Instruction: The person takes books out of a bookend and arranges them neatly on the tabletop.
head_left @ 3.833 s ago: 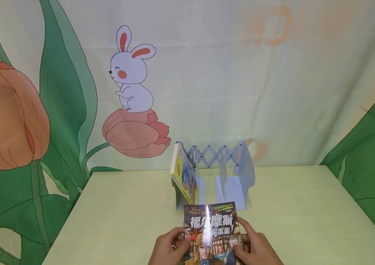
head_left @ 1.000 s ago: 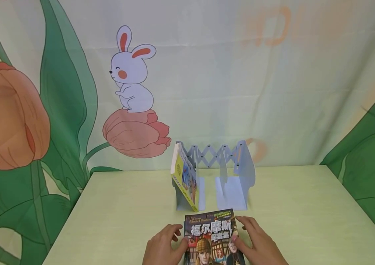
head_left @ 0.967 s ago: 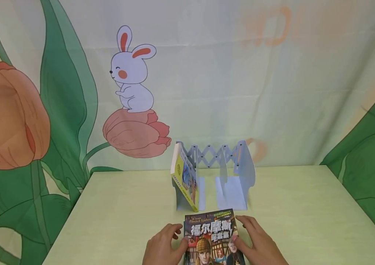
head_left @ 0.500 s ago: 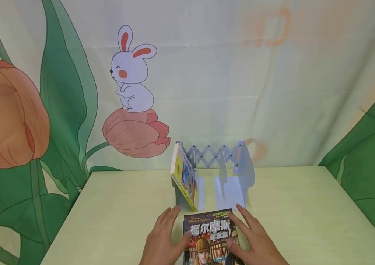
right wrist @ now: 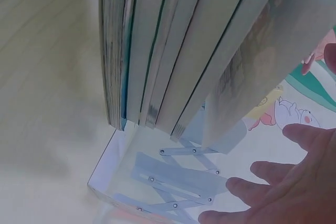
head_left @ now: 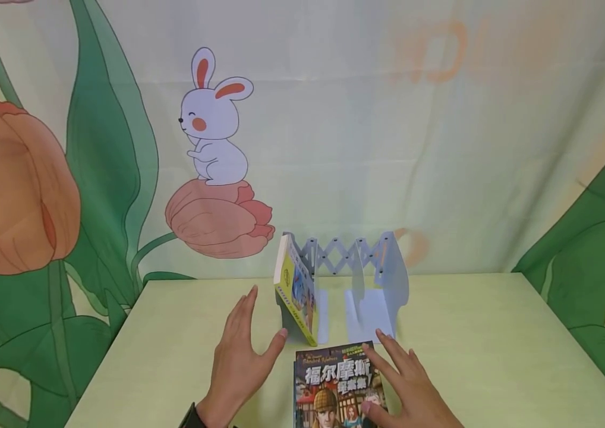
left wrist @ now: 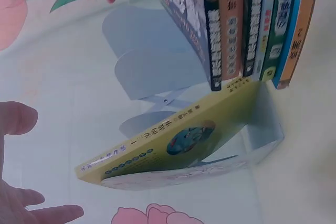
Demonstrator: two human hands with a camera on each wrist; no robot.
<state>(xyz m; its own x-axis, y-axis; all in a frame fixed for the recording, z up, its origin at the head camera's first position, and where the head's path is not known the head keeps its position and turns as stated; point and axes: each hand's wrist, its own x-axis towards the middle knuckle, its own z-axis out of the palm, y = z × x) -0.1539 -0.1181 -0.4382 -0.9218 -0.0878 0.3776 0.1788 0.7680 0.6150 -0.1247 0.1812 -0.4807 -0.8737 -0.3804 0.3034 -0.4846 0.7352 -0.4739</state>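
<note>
A stack of several books stands before me, topped by a dark-covered book [head_left: 334, 380] with white Chinese lettering and a man in a checked cap. My left hand [head_left: 240, 359] hovers left of the stack, thumb and fingers spread, holding nothing. It is close to the yellow book [head_left: 294, 291], which leans in the left slot of the blue bookend rack [head_left: 396, 279]. My right hand [head_left: 409, 380] has its fingers extended by the top book's right side; whether it touches the cover I cannot tell. The left wrist view shows the stack's spines [left wrist: 231, 30], the right wrist view its page edges [right wrist: 173, 51].
The rack stands behind the stack, with upright dividers and a crisscross linkage [head_left: 336, 255]. Its middle and right slots hold no books. The pale table [head_left: 473, 345] stretches to both sides. A printed curtain [head_left: 324, 137] with a rabbit and tulips hangs behind.
Both hands earlier held the dark-covered book by its sides, raised higher; it now lies on the stack. My left hand has let go and moved forward and left. My right fingers have straightened.
</note>
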